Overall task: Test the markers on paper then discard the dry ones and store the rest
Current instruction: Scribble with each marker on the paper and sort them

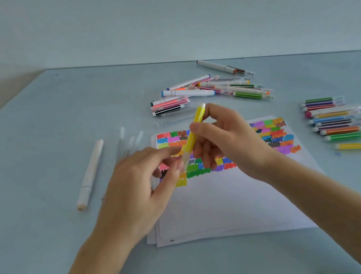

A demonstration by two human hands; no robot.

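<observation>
We see a slim yellow marker (194,135), a smooth plastic barrel, held tilted above the paper (228,203). The right hand (225,140) pinches its upper barrel between thumb and forefinger; the left hand (140,187) pinches its pale, blurred lower end, where we cannot tell cap from tip. Blocky colour swatches fill the sheet's far part, partly hidden by both hands. A loose marker pile (210,91) lies beyond on the matte blue-grey surface (40,154), a tidy row (337,122) at right.

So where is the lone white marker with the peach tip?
The white marker with the peach tip lies on the table's left side, left of the paper, beside the left hand.
</observation>
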